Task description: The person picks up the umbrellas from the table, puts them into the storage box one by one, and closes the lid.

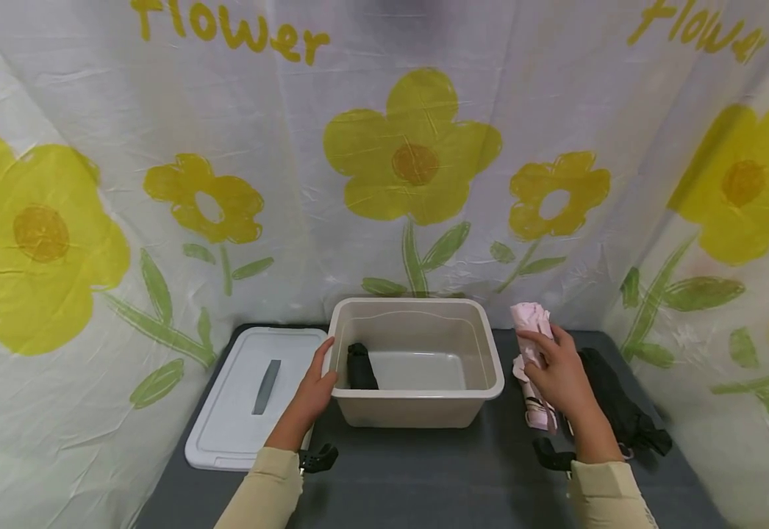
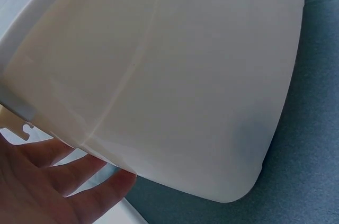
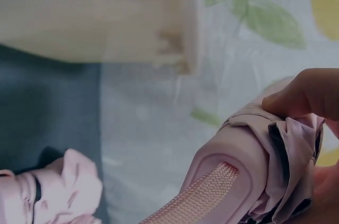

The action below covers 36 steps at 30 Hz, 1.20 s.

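My right hand (image 1: 559, 371) grips a folded pink umbrella (image 1: 530, 323) to the right of a beige plastic bin (image 1: 411, 411). The right wrist view shows its smooth handle end, a braided strap (image 3: 204, 195) and bunched fabric under the thumb. Below that hand, a second pink umbrella (image 1: 540, 413) lies on the dark table. Inside the bin, a folded black umbrella (image 1: 361, 367) leans at the left end. My left hand (image 1: 310, 397) touches the bin's left side by the rim; in the left wrist view its fingers (image 2: 103, 197) stretch along the wall, the thumb hidden.
Left of the bin lies a white lid (image 1: 226, 419) with a grey handle (image 1: 267, 386). A long black folded item, apparently another umbrella (image 1: 612, 397), lies to the right of my right hand. A flower-printed curtain (image 1: 305, 220) hangs behind and at both sides of the table.
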Tool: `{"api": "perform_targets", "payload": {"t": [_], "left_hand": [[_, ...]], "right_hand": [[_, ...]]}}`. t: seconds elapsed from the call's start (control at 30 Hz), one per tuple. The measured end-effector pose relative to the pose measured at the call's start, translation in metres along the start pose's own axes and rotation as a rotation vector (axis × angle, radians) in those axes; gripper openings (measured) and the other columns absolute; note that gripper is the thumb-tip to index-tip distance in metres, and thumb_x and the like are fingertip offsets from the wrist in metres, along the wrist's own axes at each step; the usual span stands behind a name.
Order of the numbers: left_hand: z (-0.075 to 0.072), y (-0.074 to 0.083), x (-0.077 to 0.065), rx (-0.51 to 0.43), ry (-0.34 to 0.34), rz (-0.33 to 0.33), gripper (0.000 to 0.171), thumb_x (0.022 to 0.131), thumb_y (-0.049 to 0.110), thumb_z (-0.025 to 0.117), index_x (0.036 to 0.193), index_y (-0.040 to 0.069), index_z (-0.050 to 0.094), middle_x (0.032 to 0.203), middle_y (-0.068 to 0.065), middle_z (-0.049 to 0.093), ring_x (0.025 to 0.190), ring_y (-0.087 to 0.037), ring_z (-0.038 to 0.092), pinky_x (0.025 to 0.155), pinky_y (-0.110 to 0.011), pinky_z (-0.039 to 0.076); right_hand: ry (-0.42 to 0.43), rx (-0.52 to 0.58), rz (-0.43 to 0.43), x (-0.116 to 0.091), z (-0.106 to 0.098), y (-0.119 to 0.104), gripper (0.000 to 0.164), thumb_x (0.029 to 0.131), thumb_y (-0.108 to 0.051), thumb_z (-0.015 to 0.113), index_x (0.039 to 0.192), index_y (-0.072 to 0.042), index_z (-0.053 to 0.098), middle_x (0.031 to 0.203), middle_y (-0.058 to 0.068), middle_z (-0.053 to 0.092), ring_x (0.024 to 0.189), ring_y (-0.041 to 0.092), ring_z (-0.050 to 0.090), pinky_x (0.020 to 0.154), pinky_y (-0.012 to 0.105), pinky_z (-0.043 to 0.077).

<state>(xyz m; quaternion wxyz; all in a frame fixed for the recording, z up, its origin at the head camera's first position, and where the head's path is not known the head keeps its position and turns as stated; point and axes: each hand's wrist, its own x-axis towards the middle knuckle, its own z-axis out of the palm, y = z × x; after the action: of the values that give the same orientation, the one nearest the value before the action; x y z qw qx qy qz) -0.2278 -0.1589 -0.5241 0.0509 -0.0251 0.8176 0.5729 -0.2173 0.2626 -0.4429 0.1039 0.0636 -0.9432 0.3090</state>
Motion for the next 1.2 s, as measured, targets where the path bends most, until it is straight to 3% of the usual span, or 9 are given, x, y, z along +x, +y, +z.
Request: {"api": "perform_targets", "payload": {"t": [0.4,0.8,1.2], "left_hand": [[0.000,-0.003,-0.001,-0.009,0.006,0.002,0.066,0.095,0.016,0.037,0.153,0.037,0.015,0.161,-0.010,0.019,0.142,-0.036,0.028,0.106,-0.064,0.029],[0.000,-0.003,0.001,-0.017,0.003,0.002,0.067,0.094,0.014,0.037,0.153,0.038,0.015,0.161,-0.009,0.018,0.142,-0.036,0.027,0.106,-0.064,0.029],[0.001,-0.003,0.001,-0.018,0.008,0.010,0.067,0.094,0.013,0.038,0.153,0.036,0.016,0.161,-0.010,0.019,0.142,-0.037,0.027,0.106,-0.065,0.029]], "right_hand": [[-0.022,0.019,-0.081,0.007,-0.001,-0.026,0.049,0.086,-0.008,0.058,0.133,-0.016,0.057,0.152,0.027,0.024,0.126,0.052,0.041,0.085,0.062,0.047],[-0.067,0.018,-0.096,0.017,0.002,-0.046,0.049,0.087,-0.009,0.058,0.134,-0.020,0.057,0.155,0.026,0.021,0.125,0.054,0.043,0.090,0.065,0.043],[-0.078,0.071,-0.209,0.034,0.011,-0.064,0.047,0.085,-0.008,0.059,0.131,-0.017,0.059,0.152,0.028,0.025,0.135,0.050,0.032,0.090,0.062,0.043]]}}
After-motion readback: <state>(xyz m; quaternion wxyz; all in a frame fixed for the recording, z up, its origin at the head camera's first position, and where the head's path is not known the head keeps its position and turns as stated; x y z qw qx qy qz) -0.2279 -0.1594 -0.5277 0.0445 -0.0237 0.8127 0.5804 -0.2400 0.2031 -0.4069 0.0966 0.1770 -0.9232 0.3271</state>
